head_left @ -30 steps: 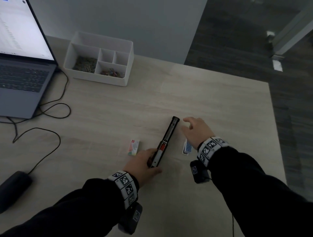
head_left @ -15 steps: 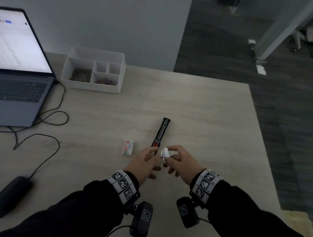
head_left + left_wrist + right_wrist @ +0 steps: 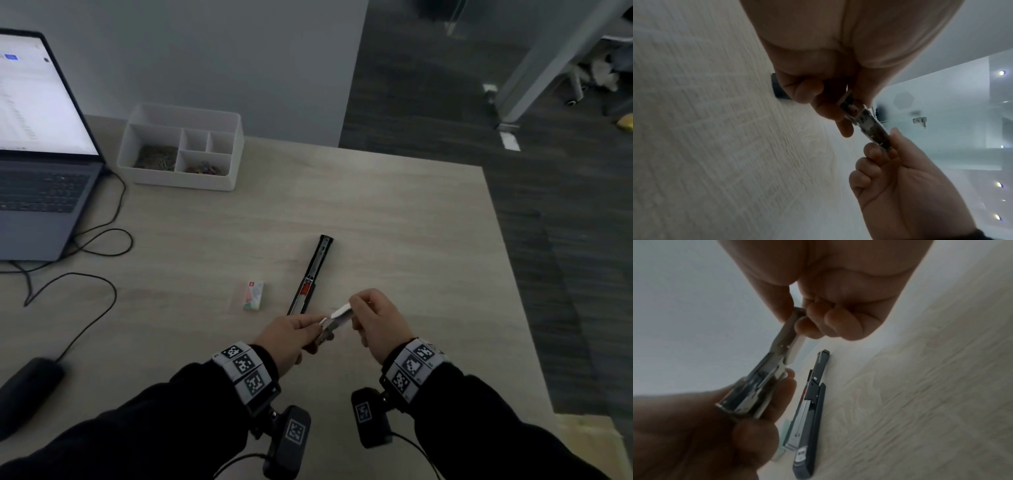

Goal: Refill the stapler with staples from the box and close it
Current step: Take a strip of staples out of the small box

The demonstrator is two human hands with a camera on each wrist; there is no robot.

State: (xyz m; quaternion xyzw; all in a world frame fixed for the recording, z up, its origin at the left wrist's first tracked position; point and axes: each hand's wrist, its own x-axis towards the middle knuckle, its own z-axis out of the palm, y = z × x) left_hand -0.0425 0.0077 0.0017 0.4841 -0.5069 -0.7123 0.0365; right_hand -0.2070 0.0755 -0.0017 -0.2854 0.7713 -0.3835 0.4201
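Both hands up over the worktop (image 3: 394, 219) with a small box of staples between them: left hand (image 3: 287, 337) pinching the silvery staple strip (image 3: 754, 386) end, right hand (image 3: 375, 322) pinching the white sleeve (image 3: 340, 312). Just beyond, stapler (image 3: 310, 277) lying flat, opened out. Second little box (image 3: 253, 295) left of it, apart.

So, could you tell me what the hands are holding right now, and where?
The staple box, between both hands: the left hand grips its shiny metal end, the right hand pinches its white end. The stapler lies unheld.
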